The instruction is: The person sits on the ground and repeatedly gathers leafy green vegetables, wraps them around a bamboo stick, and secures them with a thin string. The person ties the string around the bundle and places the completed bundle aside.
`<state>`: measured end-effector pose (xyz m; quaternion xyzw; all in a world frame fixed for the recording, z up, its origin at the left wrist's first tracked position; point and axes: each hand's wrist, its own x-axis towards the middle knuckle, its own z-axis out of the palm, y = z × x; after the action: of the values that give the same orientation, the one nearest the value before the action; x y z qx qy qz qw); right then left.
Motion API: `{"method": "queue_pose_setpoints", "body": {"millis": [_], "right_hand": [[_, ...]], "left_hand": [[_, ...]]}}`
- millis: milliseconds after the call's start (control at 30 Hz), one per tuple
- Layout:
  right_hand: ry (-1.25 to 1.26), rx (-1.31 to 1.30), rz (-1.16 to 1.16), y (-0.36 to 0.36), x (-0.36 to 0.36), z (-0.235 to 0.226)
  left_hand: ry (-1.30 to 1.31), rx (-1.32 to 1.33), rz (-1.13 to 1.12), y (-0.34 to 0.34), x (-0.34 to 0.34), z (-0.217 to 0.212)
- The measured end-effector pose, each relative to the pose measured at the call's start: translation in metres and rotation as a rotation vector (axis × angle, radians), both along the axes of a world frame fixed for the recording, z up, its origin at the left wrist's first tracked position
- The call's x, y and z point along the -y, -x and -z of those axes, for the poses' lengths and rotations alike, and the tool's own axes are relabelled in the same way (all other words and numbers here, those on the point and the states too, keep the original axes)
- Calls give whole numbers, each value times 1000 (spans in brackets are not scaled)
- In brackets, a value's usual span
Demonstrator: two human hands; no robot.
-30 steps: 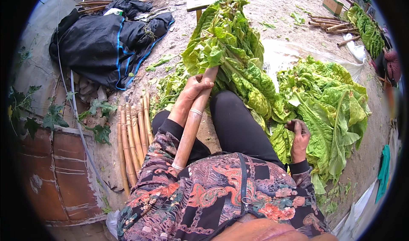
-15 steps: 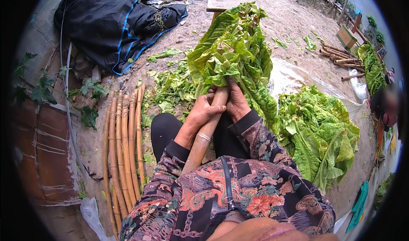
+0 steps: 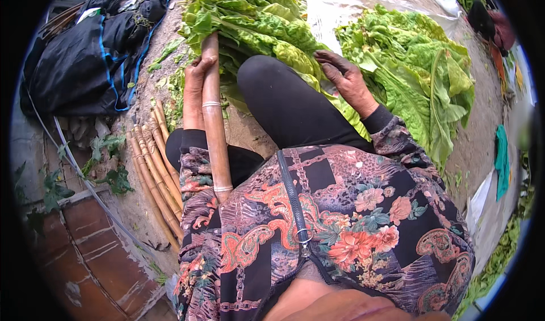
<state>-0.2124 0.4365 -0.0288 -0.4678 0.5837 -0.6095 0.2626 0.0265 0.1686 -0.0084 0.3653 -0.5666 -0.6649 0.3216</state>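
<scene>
One bamboo pole (image 3: 214, 122), tan, with two pale ring bands, runs from my lap up into the leaves. My left hand (image 3: 196, 88) has a closed grip on it near its upper end. My right hand (image 3: 345, 78), grip open and empty, rests on the green leaf bundle (image 3: 267, 25). Roughly five bamboo sticks (image 3: 154, 167) lie on the ground to my left.

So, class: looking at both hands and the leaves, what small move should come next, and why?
Probably the right hand should close on a leaf. It rests open on the leaves across the knee, beside the loose leaf pile, while the left hand holds the bamboo pole threaded with green leaves.
</scene>
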Motion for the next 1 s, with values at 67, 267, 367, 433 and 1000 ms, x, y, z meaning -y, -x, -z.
{"method": "queue_pose_setpoints", "body": {"millis": [67,267,367,433,1000], "right_hand": [[-413,-41,504,29,-142,83],[-1124,769,811,-177,-418,164],[-1131,877,815,-216,-400,154],[-1096,913,845,-231,-380,151],[-1160,694,650,-174,-359,152]], "left_hand": [[67,-110,-19,4,-21,-7],[-345,-181,186,-37,57,49],[-269,-188,103,-35,3,9],[-197,-109,128,-47,7,-3],[41,-83,-204,-148,-132,-134]]}}
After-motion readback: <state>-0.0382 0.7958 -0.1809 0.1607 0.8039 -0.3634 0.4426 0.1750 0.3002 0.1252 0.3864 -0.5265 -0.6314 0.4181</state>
